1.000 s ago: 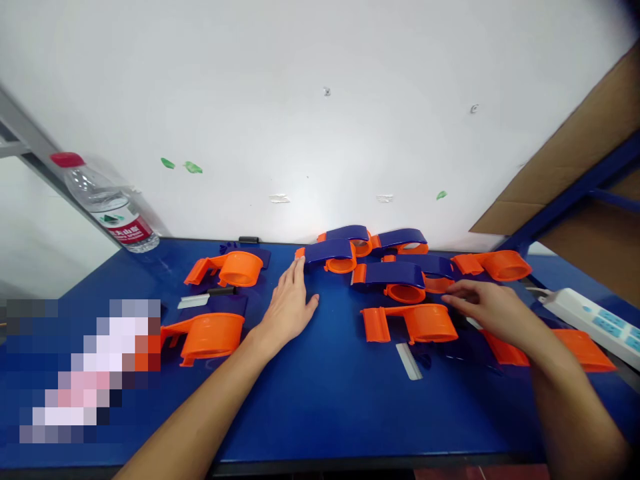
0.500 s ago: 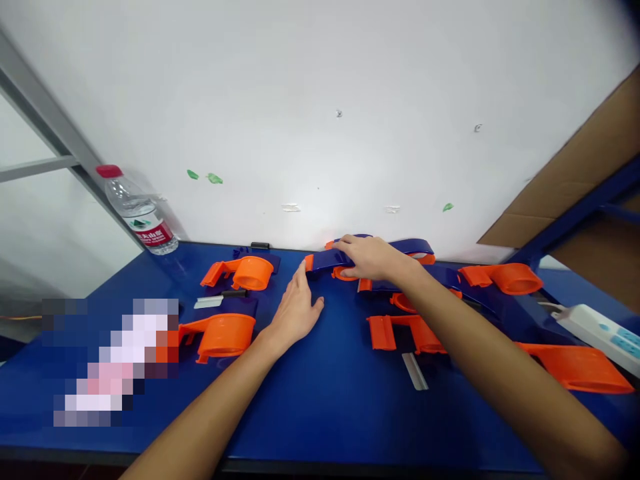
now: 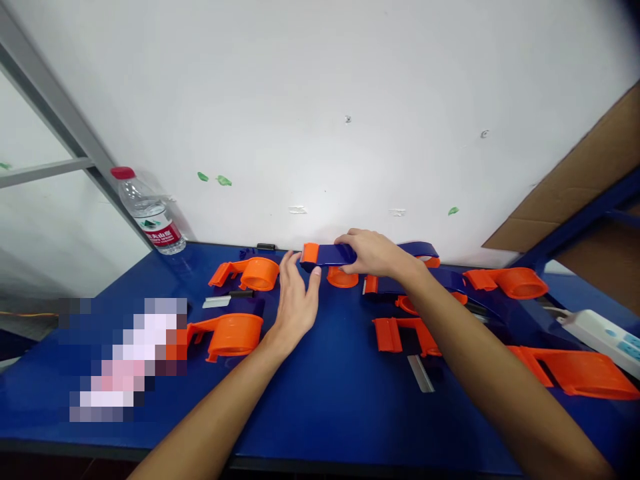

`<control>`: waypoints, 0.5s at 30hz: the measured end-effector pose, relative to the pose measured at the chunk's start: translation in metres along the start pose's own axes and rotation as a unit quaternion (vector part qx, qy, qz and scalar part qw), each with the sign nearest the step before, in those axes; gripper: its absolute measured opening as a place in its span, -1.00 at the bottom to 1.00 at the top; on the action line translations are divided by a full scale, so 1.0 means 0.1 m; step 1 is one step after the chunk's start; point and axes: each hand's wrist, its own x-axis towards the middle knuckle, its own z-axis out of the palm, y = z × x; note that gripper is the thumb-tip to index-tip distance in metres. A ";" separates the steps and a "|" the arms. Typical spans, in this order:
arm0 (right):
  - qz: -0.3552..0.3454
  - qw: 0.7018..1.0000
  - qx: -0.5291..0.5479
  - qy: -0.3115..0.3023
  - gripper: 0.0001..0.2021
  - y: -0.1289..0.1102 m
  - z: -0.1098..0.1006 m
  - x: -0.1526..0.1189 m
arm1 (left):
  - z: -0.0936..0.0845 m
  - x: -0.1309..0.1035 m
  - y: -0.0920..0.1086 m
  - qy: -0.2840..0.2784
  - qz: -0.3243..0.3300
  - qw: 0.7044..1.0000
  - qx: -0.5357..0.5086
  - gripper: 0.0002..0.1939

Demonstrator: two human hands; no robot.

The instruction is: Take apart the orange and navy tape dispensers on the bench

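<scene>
Tape dispenser (image 3: pixel 327 254) is smooth, glossy plastic. Strip (image 3: pixel 421 373) nearest front edge of glossy table (image 3: pixel 325 413) appears metallic.

From here there's a clear, red-capped plastic bottle (image 3: pixel 156 225) left of the fingers (image 3: pixel 285 275), a long white power strip (image 3: pixel 597 337) to their right.

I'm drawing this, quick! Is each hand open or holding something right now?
Left hand: open, at one end of a blue-and-orange plastic tape dispenser; touching or not, I can't tell.
Right hand: closed, holding that dispenser.
</scene>
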 end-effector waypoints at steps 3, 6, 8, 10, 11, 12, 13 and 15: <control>-0.006 0.998 0.054 0.041 -0.46 -0.04 -0.11 -0.29 | -0.07 0.00 0.09 0.071 0.009 0.994 -0.078 -0.52; -0.005 0.994 0.091 0.066 -0.46 -0.12 -0.16 -0.59 | -0.12 -0.03 0.15 0.023 0.030 0.986 -0.162 -0.46; 0.004 0.991 0.105 0.077 -0.46 -0.17 -0.18 -0.78 | -0.15 -0.06 0.19 -0.062 0.064 0.976 -0.197 -0.38; 0.016 0.990 0.113 0.086 -0.47 -0.22 -0.22 -0.96 | -0.17 -0.10 0.24 -0.131 0.095 0.961 -0.225 -0.30; 0.023 0.989 0.115 0.090 -0.47 -0.25 -0.24 -1.05 | -0.18 -0.13 0.27 -0.154 0.103 0.953 -0.239 -0.28; 0.028 0.989 0.114 0.093 -0.47 -0.28 -0.27 -1.14 | -0.20 -0.15 0.31 -0.173 0.106 0.946 -0.252 -0.27; 0.032 0.989 0.110 0.096 -0.47 -0.30 -0.29 -1.23 | -0.22 -0.18 0.34 -0.190 0.107 0.939 -0.266 -0.27; 0.032 0.990 0.093 0.099 -0.45 -0.36 -0.33 -1.40 | -0.28 -0.24 0.42 -0.223 0.103 0.927 -0.285 -0.35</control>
